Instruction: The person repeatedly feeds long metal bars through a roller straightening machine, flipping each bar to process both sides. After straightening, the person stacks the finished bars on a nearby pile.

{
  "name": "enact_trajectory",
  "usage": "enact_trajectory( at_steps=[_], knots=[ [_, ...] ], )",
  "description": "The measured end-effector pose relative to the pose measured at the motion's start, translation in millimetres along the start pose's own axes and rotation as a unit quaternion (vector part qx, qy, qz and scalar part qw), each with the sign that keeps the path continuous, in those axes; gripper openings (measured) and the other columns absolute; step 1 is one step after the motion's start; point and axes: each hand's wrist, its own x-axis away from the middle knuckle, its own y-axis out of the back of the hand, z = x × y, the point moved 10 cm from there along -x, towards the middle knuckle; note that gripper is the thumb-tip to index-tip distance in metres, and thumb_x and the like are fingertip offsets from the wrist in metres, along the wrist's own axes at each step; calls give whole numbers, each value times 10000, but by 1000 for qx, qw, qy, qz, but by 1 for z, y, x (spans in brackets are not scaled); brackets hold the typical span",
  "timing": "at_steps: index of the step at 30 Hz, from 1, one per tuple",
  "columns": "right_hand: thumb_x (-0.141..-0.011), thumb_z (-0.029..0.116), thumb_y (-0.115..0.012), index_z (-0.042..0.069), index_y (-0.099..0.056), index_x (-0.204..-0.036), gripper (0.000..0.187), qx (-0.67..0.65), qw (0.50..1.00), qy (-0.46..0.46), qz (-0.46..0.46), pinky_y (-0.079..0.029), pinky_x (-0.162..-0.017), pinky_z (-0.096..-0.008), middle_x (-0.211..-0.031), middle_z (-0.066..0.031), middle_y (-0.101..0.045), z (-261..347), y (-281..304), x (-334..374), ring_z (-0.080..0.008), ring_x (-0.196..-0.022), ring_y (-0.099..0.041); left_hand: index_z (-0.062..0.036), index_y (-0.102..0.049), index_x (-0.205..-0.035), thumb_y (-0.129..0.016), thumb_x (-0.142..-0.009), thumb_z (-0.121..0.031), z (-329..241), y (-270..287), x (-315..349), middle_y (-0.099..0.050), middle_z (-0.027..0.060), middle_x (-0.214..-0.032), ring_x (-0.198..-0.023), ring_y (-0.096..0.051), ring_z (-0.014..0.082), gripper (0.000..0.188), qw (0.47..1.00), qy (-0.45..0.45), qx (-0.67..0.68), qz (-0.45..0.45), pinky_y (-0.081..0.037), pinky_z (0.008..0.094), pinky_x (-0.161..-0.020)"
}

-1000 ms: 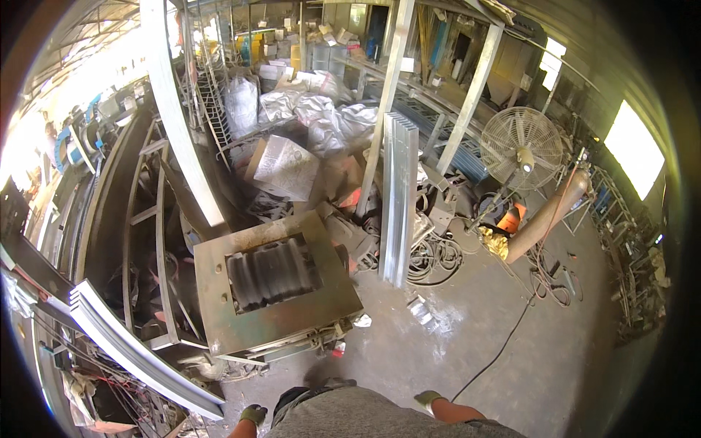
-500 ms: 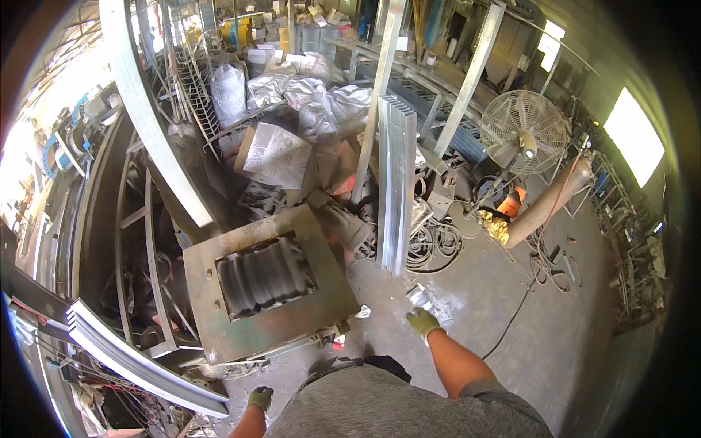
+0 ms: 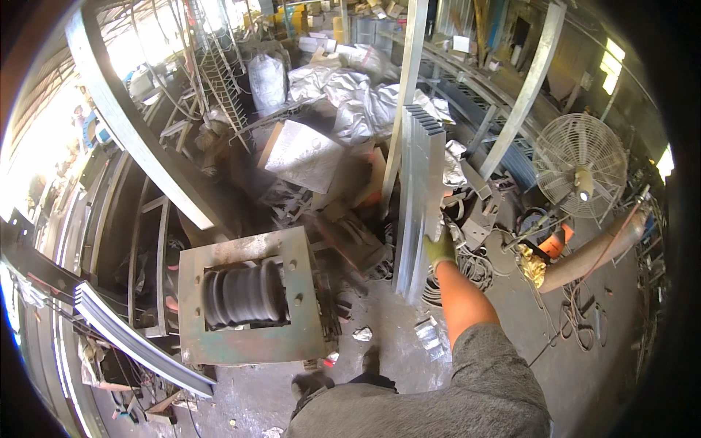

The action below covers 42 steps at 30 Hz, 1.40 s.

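The right hand (image 3: 440,252), in a yellow-green glove, is extended from the lower right toward the centre of the frame. Its fingers are pointed upward and its thumb is held apart from them. The hand is set at the right edge of a stack of ribbed metal strips (image 3: 416,208); whether the strips are touched cannot be told from this view. The left hand is out of the frame, and its state cannot be told.

The stack is stood nearly upright just right of centre, its grooved upper end tilted slightly to the right. A pale upright post (image 3: 404,109) is seen along its left side. Coiled cable (image 3: 471,271) is laid on the floor (image 3: 511,321), to the right of the glove.

Left of centre, a dark grooved roller (image 3: 244,294) is framed by the opening of a boxy greenish metal housing (image 3: 248,352). A second set of ribbed strips (image 3: 139,342) is slanted across the lower left. A white scrap (image 3: 362,334) and a silvery packet (image 3: 431,337) are found on the floor at lower centre.

In the upper middle, silvery sacks (image 3: 347,98) are heaped behind a tilted pale carton (image 3: 303,155). At the right, a round caged fan (image 3: 582,164) is placed above a slanted brownish cylinder (image 3: 593,254), whose lower end is adjoined by crumpled gold-coloured material (image 3: 531,267).
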Motion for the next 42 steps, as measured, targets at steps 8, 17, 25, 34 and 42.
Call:
enact_trajectory(
  at_steps=[8, 17, 25, 34, 42],
  knots=[
    [-846, 492, -822, -39, -345, -1629, 1059, -42, 995, 27, -82, -406, -1228, -449, -1592, -323, -488, 66, 10, -147, -442, -1477, -493, -73, -802, -1139, -705, -920, -445, -41, -31, 74, -803, 167, -1063, -1094, -752, 277, 442, 998, 35, 37, -36, -593, 445, -922],
    [-820, 559, -797, 72, -396, -1632, 1029, -53, 996, 1, -69, -482, -1156, -505, -1549, -255, -571, 84, 13, -177, -430, -1395, -581, -75, -802, -1165, -700, -921, -454, -39, -53, 124, -803, 175, -1097, -1117, -751, 282, 463, 995, 67, 59, -54, -591, 443, -943],
    [-852, 490, -833, 89, -560, -1484, 797, -103, 988, 86, -79, -509, -1098, -473, -1444, -168, -665, 91, 51, -130, -367, -1351, -618, -76, -801, -1189, -695, -921, -463, -17, -71, 136, -804, 182, -1127, -1137, -750, 287, 482, 995, 61, 60, -53, -589, 441, -962],
    [-788, 243, -908, 83, -669, -1307, 593, -179, 954, 221, -93, -566, -930, -379, -1145, -62, -732, 67, 159, -16, -212, -1028, -698, -78, -800, -1215, -690, -921, -473, 11, -94, 120, -804, 190, -1161, -1159, -748, 291, 504, 993, -34, 82, -72, -587, 439, -983],
    [-968, 207, -809, 12, -676, -1245, 364, -399, 878, 261, 47, -533, -897, -304, -1072, 1, -710, 143, 258, 153, -124, -947, -653, -16, -618, -1470, -782, -913, -550, -107, -59, 152, -676, 231, -1438, -1352, -637, 387, 789, 964, -229, 92, -101, -499, 463, -1145]
  ],
)
